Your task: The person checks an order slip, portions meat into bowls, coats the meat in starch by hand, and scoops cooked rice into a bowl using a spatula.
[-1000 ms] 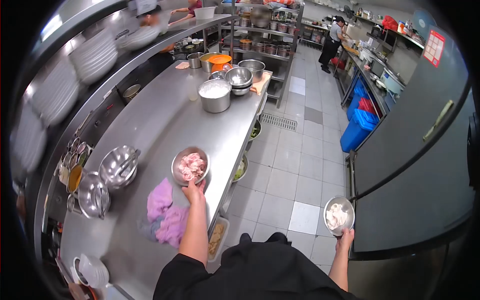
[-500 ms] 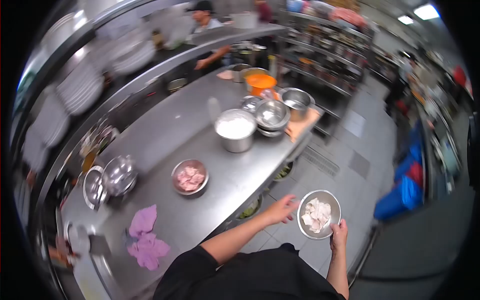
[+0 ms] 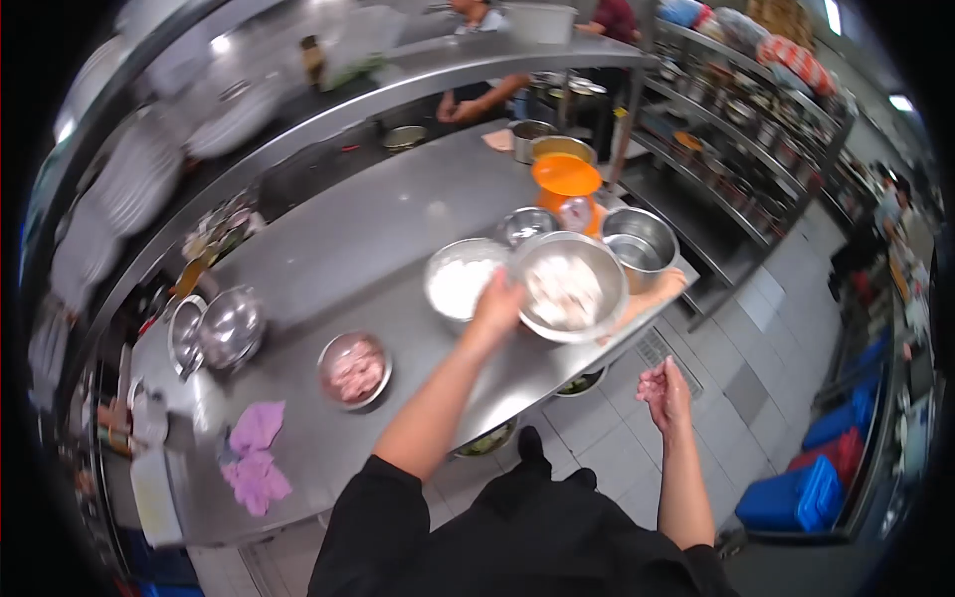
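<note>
My left hand (image 3: 496, 310) grips the left rim of a metal bowl (image 3: 618, 289) that holds pale, whitish pieces (image 3: 564, 289), perhaps raw meat. The bowl is over the right part of the steel table, in front of other metalware. Just left of it stands a metal pot (image 3: 435, 298) with white contents, partly hidden by my left hand. Away from the bowl, my right hand (image 3: 665, 396) is over the floor beside the table, empty, its fingers loosely bent and apart. A smaller metal bowl (image 3: 329, 396) with pink raw meat (image 3: 356, 372) sits on the table at left.
Purple cloths (image 3: 257, 456) lie on the steel table (image 3: 338, 234). An orange container (image 3: 566, 177), an empty steel pot (image 3: 640, 241) and a cutting board (image 3: 668, 285) are toward its right end. Several bowls stand at left. Co-workers (image 3: 487, 99) are behind the overhead shelf (image 3: 418, 82); blue bins (image 3: 791, 495) stand at right.
The bowl of pale pieces has moved from my right hand to my left, and up and left over the table. My right hand has let go. The view has shifted.
</note>
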{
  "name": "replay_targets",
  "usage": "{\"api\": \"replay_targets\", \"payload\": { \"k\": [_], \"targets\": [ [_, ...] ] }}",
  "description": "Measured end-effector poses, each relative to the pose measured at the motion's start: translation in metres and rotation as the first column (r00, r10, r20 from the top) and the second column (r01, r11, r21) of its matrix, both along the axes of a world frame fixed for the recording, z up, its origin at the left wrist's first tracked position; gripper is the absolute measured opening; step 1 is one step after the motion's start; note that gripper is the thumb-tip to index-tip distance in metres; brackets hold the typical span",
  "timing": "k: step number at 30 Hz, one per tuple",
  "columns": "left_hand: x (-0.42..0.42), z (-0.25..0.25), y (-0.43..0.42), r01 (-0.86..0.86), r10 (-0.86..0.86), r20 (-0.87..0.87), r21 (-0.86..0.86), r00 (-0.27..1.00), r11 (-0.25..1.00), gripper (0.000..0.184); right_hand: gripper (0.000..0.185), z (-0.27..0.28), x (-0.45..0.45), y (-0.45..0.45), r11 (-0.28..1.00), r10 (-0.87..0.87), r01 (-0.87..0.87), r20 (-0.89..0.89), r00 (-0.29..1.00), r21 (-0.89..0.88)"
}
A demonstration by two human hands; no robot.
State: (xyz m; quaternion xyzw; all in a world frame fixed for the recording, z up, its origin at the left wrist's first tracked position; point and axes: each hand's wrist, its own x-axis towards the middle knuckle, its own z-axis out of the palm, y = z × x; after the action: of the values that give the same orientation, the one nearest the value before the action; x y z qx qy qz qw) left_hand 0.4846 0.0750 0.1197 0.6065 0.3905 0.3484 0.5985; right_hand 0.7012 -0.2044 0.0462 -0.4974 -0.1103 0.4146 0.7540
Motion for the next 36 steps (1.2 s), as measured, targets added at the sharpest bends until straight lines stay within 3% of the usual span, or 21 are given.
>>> {"api": "replay_targets", "payload": {
  "k": [2,3,6,8,10,11,14,15,16,17,18,19,20,21,22,23,24,26,28,32,36],
  "targets": [
    [0.039,0.033,0.057,-0.006,0.009,-0.051,0.069,0.999,0.998,0.068,0.033,-0.019,0.037,0.004,0.999,-0.037,0.038,0.014,0.999,-0.019],
    [0.063,0.048,0.079,-0.041,0.042,0.022,-0.032,0.999,0.999,0.072,0.031,-0.037,0.056,-0.009,0.989,-0.112,0.113,0.014,0.994,-0.101],
    [0.145,0.028,0.184,0.005,-0.003,0.105,-0.019,0.994,1.0,0.038,0.028,-0.088,0.095,-0.068,0.896,-0.34,0.326,0.006,0.94,-0.3],
    [0.184,0.026,0.224,-0.008,0.012,0.117,-0.031,0.993,0.999,0.036,0.027,-0.143,0.112,-0.128,0.773,-0.52,0.474,0.006,0.854,-0.422],
    [0.211,0.013,0.259,-0.096,0.096,0.023,-0.021,0.995,0.995,0.036,0.029,-0.209,0.112,-0.214,0.707,-0.57,0.498,0.012,0.821,-0.502],
    [0.217,0.011,0.266,-0.108,0.108,-0.006,-0.004,0.994,0.994,0.039,0.031,-0.204,0.089,-0.239,0.704,-0.568,0.483,-0.005,0.823,-0.52],
    [0.231,-0.002,0.28,-0.132,0.129,-0.083,-0.023,0.988,0.991,0.038,0.026,-0.257,0.052,-0.327,0.413,-0.744,0.41,-0.04,0.667,-0.813],
    [0.231,-0.007,0.284,-0.144,0.14,-0.094,-0.036,0.986,0.989,0.038,0.025,-0.261,0.042,-0.344,0.353,-0.674,0.333,0.009,0.739,-0.874],
    [0.232,-0.01,0.287,-0.115,0.112,-0.084,-0.034,0.99,0.993,0.037,0.024,-0.268,0.034,-0.362,0.267,-0.473,0.219,0.07,0.878,-0.939],
    [0.231,-0.014,0.287,-0.085,0.082,-0.074,-0.032,0.994,0.996,0.037,0.023,-0.275,0.032,-0.382,0.062,0.131,0.13,0.138,0.982,-0.99],
    [0.229,-0.015,0.283,-0.094,0.091,-0.087,-0.04,0.992,0.995,0.037,0.023,-0.287,0.034,-0.393,-0.046,0.472,0.179,0.136,0.871,-0.983],
    [0.229,-0.013,0.281,-0.103,0.099,-0.1,-0.036,0.99,0.994,0.036,0.024,-0.3,0.038,-0.405,-0.08,0.652,0.252,0.141,0.745,-0.964],
    [0.23,-0.013,0.279,-0.112,0.108,-0.113,-0.03,0.988,0.993,0.035,0.024,-0.314,0.049,-0.413,-0.047,0.692,0.297,0.183,0.698,-0.954],
    [0.23,-0.018,0.28,-0.11,0.106,-0.094,-0.039,0.99,0.993,0.035,0.023,-0.303,0.071,-0.389,-0.004,0.581,0.244,0.196,0.79,-0.97],
    [0.232,-0.022,0.281,-0.12,0.116,-0.102,-0.037,0.988,0.992,0.035,0.022,-0.297,0.101,-0.358,0.158,0.258,0.197,0.233,0.938,-0.968],
    [0.233,-0.024,0.279,-0.14,0.135,-0.085,-0.052,0.987,0.989,0.036,0.022,-0.288,0.13,-0.324,0.411,-0.299,0.279,0.16,0.941,-0.868],
    [0.233,-0.024,0.277,-0.159,0.155,-0.068,-0.065,0.986,0.985,0.037,0.023,-0.278,0.163,-0.295,0.512,-0.482,0.377,0.105,0.87,-0.772],
    [0.234,-0.023,0.274,-0.185,0.18,-0.074,-0.063,0.981,0.981,0.035,0.023,-0.26,0.236,-0.238,0.644,-0.506,0.462,0.113,0.855,-0.61],
    [0.234,-0.019,0.267,-0.212,0.207,-0.081,-0.063,0.975,0.975,0.034,0.02,-0.225,0.303,-0.176,0.683,-0.53,0.54,0.174,0.83,-0.492],
    [0.234,-0.006,0.258,-0.309,0.299,-0.167,-0.031,0.939,0.951,0.043,0.024,-0.118,0.396,-0.07,0.843,-0.434,0.49,0.258,0.863,-0.222],
    [0.232,-0.001,0.25,-0.36,0.354,-0.219,0.012,0.909,0.933,0.051,0.025,-0.038,0.429,0.022,0.917,-0.358,0.39,0.26,0.897,-0.081]
  ]
}}
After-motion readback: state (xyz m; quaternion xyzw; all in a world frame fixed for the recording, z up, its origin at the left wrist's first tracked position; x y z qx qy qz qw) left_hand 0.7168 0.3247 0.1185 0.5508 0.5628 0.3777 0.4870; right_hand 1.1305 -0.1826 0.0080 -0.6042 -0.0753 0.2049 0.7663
